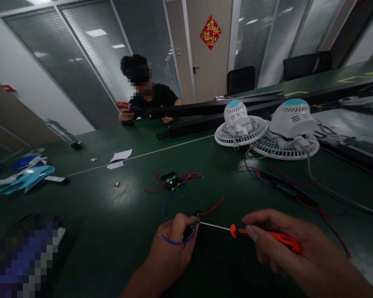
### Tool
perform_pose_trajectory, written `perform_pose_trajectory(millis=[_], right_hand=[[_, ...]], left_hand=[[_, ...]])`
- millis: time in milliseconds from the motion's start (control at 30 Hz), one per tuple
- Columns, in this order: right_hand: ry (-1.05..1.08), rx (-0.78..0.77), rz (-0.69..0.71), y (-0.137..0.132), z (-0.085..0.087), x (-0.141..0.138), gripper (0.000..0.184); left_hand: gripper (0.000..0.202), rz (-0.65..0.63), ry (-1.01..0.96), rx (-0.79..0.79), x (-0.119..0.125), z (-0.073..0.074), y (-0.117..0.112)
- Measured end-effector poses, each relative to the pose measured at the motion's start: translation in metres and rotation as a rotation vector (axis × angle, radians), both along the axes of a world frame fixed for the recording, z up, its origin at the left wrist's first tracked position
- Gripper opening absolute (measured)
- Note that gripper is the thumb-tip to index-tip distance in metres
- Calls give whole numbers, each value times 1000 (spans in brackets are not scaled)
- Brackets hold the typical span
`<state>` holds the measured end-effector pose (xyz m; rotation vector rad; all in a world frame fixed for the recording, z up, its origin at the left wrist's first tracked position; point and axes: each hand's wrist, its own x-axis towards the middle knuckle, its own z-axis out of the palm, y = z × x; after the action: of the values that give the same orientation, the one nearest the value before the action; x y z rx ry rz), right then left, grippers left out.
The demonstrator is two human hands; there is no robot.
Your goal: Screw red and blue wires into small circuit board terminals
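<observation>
Pinched in my left hand (pixel 175 244) is a small green circuit board (pixel 196 220); a red wire (pixel 213 207) sticks out to the upper right and a blue wire (pixel 177 243) curls over my fingers. My right hand (pixel 286 248) is closed around the orange and black handle of a screwdriver (pixel 284 240). The screwdriver's thin metal shaft points left, its tip at the edge of the board. Whether the tip sits in a screw is too small to tell. My left fingers cover much of the board.
Beyond my hands lie more wired boards (pixel 173 182) and a dark wired strip (pixel 294 190). Two white fan heads (pixel 240 128) rest face down behind them. Paper scraps (pixel 121 155), blue wrappers (pixel 34 176) and a bottle (pixel 62 133) lie left. A person (pixel 153 93) opposite holds a red drill (pixel 126 106) at long black bars (pixel 186 110).
</observation>
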<state>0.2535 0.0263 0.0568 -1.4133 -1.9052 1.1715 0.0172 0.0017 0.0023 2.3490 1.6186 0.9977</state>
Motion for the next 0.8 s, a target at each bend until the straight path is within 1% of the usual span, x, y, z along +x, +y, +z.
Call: perform_pose_trajectory(millis=[100, 200, 367, 533, 800], right_hand=[[-1, -10, 3, 0, -3, 1, 32], [21, 12, -6, 0, -4, 1, 31], [22, 19, -20, -1, -1, 0, 26], [45, 73, -26, -3, -1, 0, 24], [27, 123, -60, 1, 2, 0, 18]], left_hand=[[6, -3, 0, -4, 0, 0, 0], [7, -4, 2, -8, 0, -1, 0], [6, -2, 6, -20, 0, 0, 0], [4, 3, 7, -5, 0, 1, 0], [5, 2, -4, -19, 1, 3, 1]])
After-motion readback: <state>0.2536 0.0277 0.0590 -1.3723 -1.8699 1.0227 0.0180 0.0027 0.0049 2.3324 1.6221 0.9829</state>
